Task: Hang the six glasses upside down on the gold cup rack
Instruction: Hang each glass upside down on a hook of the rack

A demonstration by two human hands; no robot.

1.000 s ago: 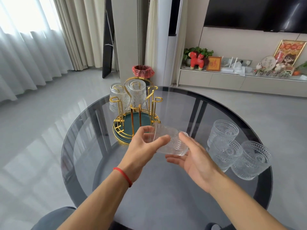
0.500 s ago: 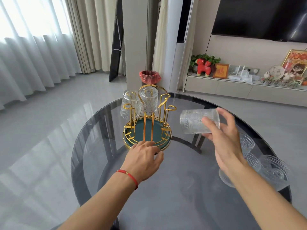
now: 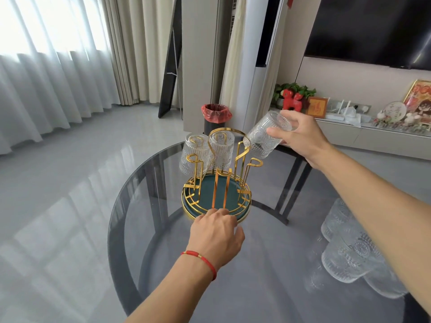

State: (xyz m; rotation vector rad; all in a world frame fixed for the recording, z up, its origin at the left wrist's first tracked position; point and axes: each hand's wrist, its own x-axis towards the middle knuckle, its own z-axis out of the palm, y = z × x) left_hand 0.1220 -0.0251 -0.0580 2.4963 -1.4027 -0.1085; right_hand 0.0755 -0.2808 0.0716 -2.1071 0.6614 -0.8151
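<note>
Hung glasses (image 3: 206,152): two sit upside down on the far left pegs.
Your left hand (image 3: 215,236): fingers curled, tips touching the near rim of the gold cup rack (image 3: 215,183) — holding nothing.
Your right hand (image 3: 300,136): pinching one glass (image 3: 265,136) — tilted, mouth down, by a right peg.
Waiting glasses (image 3: 349,248): standing on the glass table (image 3: 140,183), far right.

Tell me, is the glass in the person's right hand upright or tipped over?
Tipped. The glass in the right hand slants mouth down-left toward the gold rack, base up by the fingers.
</note>
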